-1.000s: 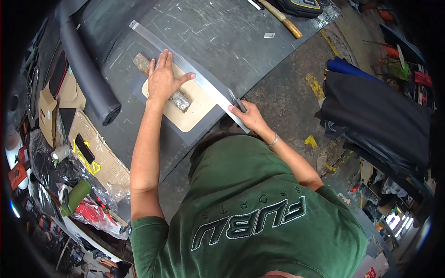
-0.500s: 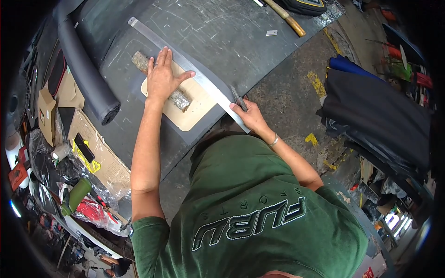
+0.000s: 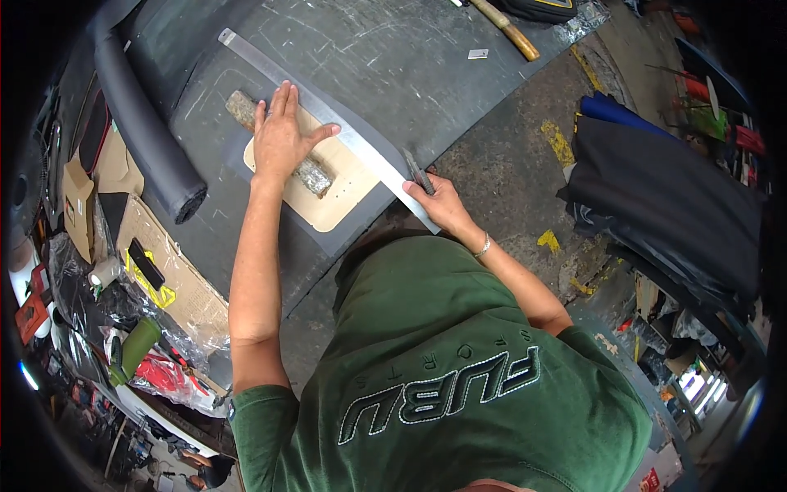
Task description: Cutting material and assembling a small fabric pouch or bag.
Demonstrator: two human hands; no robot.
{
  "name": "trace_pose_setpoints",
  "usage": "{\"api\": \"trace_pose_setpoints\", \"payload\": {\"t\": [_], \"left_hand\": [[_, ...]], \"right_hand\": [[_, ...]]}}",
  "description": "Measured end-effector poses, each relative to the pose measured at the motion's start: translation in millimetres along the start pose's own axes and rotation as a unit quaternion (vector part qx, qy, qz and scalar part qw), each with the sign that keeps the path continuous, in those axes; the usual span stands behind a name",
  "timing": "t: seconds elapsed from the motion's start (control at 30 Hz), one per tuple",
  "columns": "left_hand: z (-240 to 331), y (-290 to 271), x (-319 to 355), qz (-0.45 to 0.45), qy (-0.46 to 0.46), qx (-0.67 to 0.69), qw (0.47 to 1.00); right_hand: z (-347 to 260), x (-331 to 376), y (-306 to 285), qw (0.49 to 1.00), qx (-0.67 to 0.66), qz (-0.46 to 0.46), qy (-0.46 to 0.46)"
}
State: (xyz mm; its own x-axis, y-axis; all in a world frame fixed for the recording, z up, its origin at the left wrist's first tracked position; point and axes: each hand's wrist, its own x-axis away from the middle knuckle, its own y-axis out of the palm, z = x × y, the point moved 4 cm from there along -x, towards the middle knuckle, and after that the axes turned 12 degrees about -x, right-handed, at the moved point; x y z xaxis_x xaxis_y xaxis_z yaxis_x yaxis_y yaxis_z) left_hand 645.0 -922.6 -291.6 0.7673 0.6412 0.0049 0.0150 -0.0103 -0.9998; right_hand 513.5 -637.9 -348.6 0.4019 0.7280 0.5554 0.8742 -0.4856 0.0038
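Note:
A cream board [image 3: 348, 182] with rounded corners lies on a dark grey sheet [image 3: 354, 223] on the table. Across the board rests a rough, stone-like bar [image 3: 312, 178], its middle hidden by my left hand [image 3: 280, 146]. That hand lies flat with fingers stretched, the fingertips reaching the long steel ruler [image 3: 354, 141] along the board's right edge. My right hand [image 3: 447, 205] is closed around a utility knife [image 3: 418, 174], its blade end pointing up and away from me. The right thumb touches the ruler's near end, which sticks out past the table edge.
A dark roll of material [image 3: 152, 131] lies on the table's left. Cardboard [image 3: 176, 254] and a phone-like black object [image 3: 146, 264] are at the lower left. A wooden-handled tool [image 3: 518, 41] sits at the far edge. Folded black fabric [image 3: 664, 205] is piled at the right.

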Motion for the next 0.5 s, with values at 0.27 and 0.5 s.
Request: {"api": "trace_pose_setpoints", "payload": {"t": [0.27,0.5], "left_hand": [[0.6,-1.3,-0.7,-0.006,-0.002,-0.002,1.000],[0.8,0.3,-0.6,-0.009,-0.004,-0.006,1.000]], "right_hand": [[-3.0,0.5,1.6,0.999,-0.028,-0.035,-0.010],[0.0,0.2,-2.2,1.000,-0.013,-0.016,0.010]]}}
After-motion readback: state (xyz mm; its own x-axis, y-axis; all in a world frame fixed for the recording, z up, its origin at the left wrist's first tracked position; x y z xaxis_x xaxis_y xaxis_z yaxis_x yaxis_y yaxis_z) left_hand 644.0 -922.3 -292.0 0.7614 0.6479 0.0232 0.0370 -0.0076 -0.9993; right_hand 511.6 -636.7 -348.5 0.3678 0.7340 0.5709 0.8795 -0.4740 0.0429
